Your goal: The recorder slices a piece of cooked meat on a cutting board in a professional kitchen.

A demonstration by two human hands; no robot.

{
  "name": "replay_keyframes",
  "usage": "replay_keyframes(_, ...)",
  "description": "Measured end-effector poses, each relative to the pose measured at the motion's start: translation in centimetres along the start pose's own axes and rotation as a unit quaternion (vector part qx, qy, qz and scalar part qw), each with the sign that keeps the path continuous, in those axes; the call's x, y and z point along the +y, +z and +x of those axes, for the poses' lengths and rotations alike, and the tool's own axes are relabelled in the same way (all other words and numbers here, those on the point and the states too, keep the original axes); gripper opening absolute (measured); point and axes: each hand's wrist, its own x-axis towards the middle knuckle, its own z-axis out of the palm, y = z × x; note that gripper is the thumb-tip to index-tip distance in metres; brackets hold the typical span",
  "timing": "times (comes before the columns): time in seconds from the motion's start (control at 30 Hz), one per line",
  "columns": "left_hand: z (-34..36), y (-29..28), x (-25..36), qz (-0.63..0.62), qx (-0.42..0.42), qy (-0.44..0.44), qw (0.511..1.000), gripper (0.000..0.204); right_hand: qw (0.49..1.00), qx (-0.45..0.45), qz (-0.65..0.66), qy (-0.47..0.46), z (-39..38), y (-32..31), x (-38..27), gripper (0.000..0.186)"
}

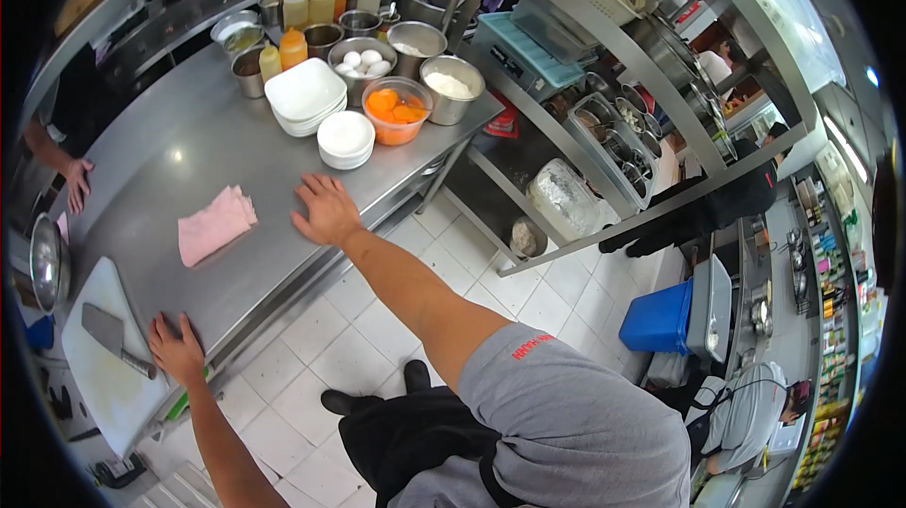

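Observation:
Both my hands rest on the steel table [179, 168]. My left hand [177, 347] lies flat near the front edge, fingers spread, holding nothing. Right beside it is a cleaver [109, 330] on a white cutting board [85, 371], its dark handle pointing toward my fingers. My right hand [323, 211] is also flat and spread on the tabletop, holding nothing. Between the two hands, somewhat farther in, lies a folded pink cloth [216, 227]. Just beyond my right hand stand a stack of small white bowls [345, 138] and a stack of square white dishes [306, 91].
A tub of orange yolks [396, 110], a bowl of white eggs [361, 62], a steel pot of white powder [451, 83] and squeeze bottles [294, 9] crowd the far end. A co-worker's hand [77, 182] touches the opposite edge near a metal bowl [49, 262]. Steel shelving [604, 36] rises at right.

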Motion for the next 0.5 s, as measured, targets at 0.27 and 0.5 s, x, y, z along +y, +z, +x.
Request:
replay_keyframes(0.27, -0.32, -0.01, 0.02, -0.006, -0.001, 0.002, 1.0, 0.064, 1.0, -0.027, -0.003, 0.011, -0.35, -0.16, -0.04, 0.055)
replay_keyframes(0.5, -0.41, -0.44, 0.38, -0.004, 0.002, -0.005, 1.0, 0.064, 1.0, -0.014, 0.004, 0.01, -0.25, -0.23, 0.04, 0.052)
